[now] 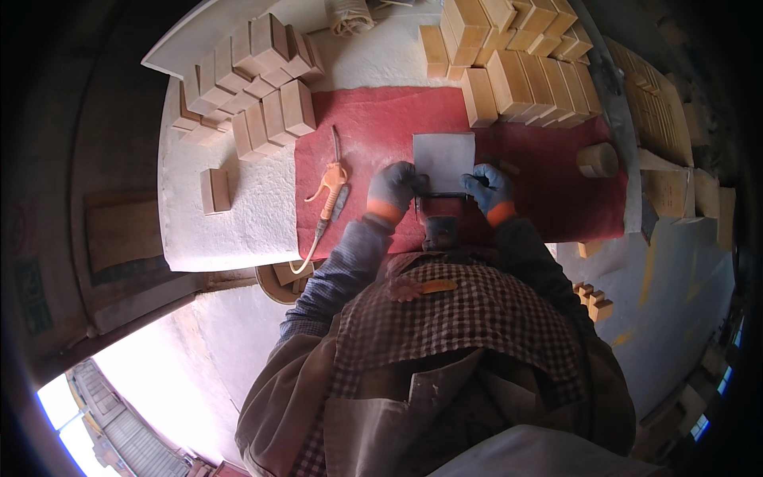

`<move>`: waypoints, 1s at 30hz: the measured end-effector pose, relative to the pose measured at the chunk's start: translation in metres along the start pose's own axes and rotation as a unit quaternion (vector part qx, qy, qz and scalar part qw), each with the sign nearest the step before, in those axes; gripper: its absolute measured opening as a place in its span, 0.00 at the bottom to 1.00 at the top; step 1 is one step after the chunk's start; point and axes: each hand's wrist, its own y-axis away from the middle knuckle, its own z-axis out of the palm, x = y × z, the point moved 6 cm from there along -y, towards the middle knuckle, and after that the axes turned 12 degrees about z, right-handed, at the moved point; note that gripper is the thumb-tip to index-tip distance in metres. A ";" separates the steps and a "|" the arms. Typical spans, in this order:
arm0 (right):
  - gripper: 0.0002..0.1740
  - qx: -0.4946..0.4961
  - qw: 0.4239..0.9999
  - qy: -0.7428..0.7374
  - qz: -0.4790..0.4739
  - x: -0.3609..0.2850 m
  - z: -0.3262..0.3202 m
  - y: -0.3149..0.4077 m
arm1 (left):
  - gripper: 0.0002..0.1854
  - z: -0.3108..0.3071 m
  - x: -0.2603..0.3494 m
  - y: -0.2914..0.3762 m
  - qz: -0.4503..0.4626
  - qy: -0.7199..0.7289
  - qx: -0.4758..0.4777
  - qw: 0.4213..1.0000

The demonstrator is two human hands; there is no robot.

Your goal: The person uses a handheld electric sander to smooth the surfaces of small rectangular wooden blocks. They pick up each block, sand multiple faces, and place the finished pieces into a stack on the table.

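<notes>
A square grey sheet (444,156), which looks like abrasive paper, lies between my hands. My left hand (393,186), in a grey-blue glove with an orange cuff, pinches its near left corner. At the near right corner, the gloved fingers of my right hand (490,186) grip the same sheet. Just under the sheet's near edge is a dark tool (441,232), possibly a hand sander, close to my apron; most of its shape is hidden. An orange air blow gun (332,182) with a pale hose rests on the red cloth (381,119) left of my left hand.
Stacked wooden blocks (262,65) stand at the back left, with more blocks (518,65) at the back right. A single block (215,191) sits on the white tabletop (256,208). A round container (597,160) is at right; a cardboard box (667,188) stands beyond the table edge.
</notes>
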 end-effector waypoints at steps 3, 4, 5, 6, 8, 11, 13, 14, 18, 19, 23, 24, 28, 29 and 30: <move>0.08 -0.002 1.000 -0.005 -0.005 0.003 0.002 0.003 | 0.03 0.000 -0.006 0.001 0.072 -0.203 -0.030 0.976; 0.09 -0.006 1.000 -0.018 0.007 0.006 0.002 0.003 | 0.03 0.002 -0.015 0.000 0.055 -0.162 -0.041 0.984; 0.08 -0.006 1.000 -0.017 -0.002 0.005 0.003 0.003 | 0.02 0.003 -0.023 0.000 0.037 -0.121 -0.052 0.991; 0.08 -0.008 1.000 -0.021 0.002 0.006 0.004 0.003 | 0.02 0.004 -0.030 0.001 0.019 -0.081 -0.062 0.995; 0.08 -0.014 0.999 -0.033 0.037 0.009 0.004 0.003 | 0.02 0.007 -0.045 0.005 -0.054 0.172 -0.028 0.983; 0.07 -0.031 0.992 -0.059 0.111 0.013 0.003 0.002 | 0.04 0.010 -0.054 0.010 -0.102 0.257 -0.026 0.961; 0.07 -0.056 0.985 -0.093 0.133 0.012 0.005 0.003 | 0.05 0.010 -0.058 0.012 -0.117 0.256 -0.027 0.959; 0.08 -0.051 0.988 -0.073 0.127 0.011 0.004 0.004 | 0.06 0.010 -0.059 0.014 -0.126 0.274 -0.020 0.953; 0.08 -0.013 0.992 -0.104 0.070 0.007 0.005 0.006 | 0.05 0.013 -0.063 0.021 -0.109 0.263 0.001 0.959; 0.07 -0.004 0.990 -0.132 0.047 0.006 0.005 0.007 | 0.05 0.012 -0.060 0.022 -0.077 0.273 0.020 0.959; 0.14 -0.040 0.993 -0.099 -0.042 0.004 0.013 0.009 | 0.07 0.013 -0.052 0.028 -0.018 0.297 0.038 0.954; 0.16 -0.050 0.995 -0.068 -0.053 0.005 0.013 0.009 | 0.09 0.013 -0.048 0.028 -0.006 0.311 0.017 0.950; 0.22 -0.115 0.991 -0.069 0.001 0.017 0.008 0.010 | 0.19 0.005 -0.030 0.028 0.046 0.305 -0.103 0.946; 0.23 -0.133 0.988 -0.077 0.019 0.020 0.007 0.012 | 0.21 0.003 -0.032 0.031 0.013 0.279 -0.122 0.952; 0.24 -0.148 0.984 -0.092 0.037 0.023 0.006 0.014 | 0.24 0.001 -0.033 0.035 -0.016 0.250 -0.135 0.959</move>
